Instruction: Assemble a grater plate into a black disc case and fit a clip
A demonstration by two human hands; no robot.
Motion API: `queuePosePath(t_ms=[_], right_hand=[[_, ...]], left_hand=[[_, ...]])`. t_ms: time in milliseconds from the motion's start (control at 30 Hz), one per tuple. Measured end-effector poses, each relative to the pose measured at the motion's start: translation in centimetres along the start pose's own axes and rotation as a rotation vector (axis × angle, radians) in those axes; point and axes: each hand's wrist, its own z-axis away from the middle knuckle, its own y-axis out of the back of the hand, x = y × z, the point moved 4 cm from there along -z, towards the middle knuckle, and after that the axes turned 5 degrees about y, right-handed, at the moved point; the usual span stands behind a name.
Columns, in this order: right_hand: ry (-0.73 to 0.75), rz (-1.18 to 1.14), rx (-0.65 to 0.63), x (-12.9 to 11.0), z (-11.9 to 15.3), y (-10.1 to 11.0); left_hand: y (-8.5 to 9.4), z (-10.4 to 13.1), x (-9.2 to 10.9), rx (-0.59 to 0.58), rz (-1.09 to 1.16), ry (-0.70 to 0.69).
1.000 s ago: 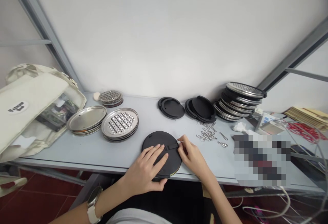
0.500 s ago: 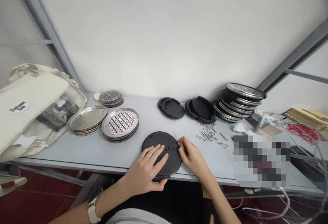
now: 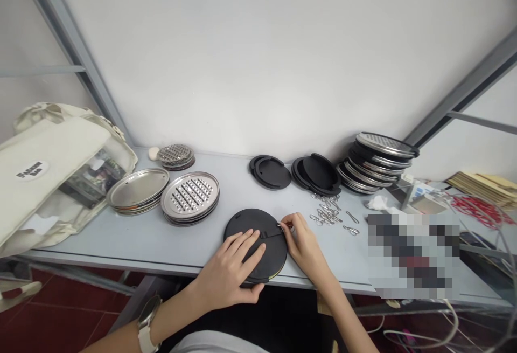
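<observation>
A round black disc (image 3: 274,248) lies at the table's front edge, with a slot and a small ridged tab near its middle. My left hand (image 3: 232,267) rests on its left part, fingers spread over the top and thumb at the front rim. At the disc's right rim, my right hand (image 3: 301,240) pinches a small metal clip (image 3: 279,225), mostly hidden by the fingers. Loose metal clips (image 3: 326,213) lie in a pile to the right, beyond my right hand.
Grater discs (image 3: 189,195) and plain metal discs (image 3: 139,187) are stacked left. Black discs (image 3: 272,172), more black discs (image 3: 319,172) and a tall mixed stack (image 3: 375,159) stand along the wall. A cream bag (image 3: 52,153) is far left; red cords (image 3: 479,207) lie far right.
My right hand has shifted slightly at the disc's rim, and the metal clip between its fingers now shows. My left hand stays on the disc.
</observation>
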Motion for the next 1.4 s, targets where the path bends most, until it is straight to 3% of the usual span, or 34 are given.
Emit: queuePosePath(t_ms=[333, 767, 1067, 1233, 1400], right_hand=[[0.012, -0.032, -0.065, -0.5, 0.0, 0.2], [-0.086, -0.104, -0.144, -0.1, 0.4, -0.4], [-0.131, -0.139, -0.027, 0.3, 0.3, 0.0], [-0.041, -0.108, 0.004, -0.1, 0.0, 0.2], [0.024, -0.058, -0.012, -0.6, 0.0, 0.2]], left_hand=[[0.1, -0.1, 0.1, 0.007, 0.002, 0.003], [0.0, 0.1, 0.1, 0.009, -0.012, -0.005], [0.0, 0.2, 0.0, 0.027, 0.03, 0.005], [0.5, 2.1, -0.4, -0.052, 0.038, -0.039], [1.9, 4.8, -0.9, -0.031, -0.107, 0.099]])
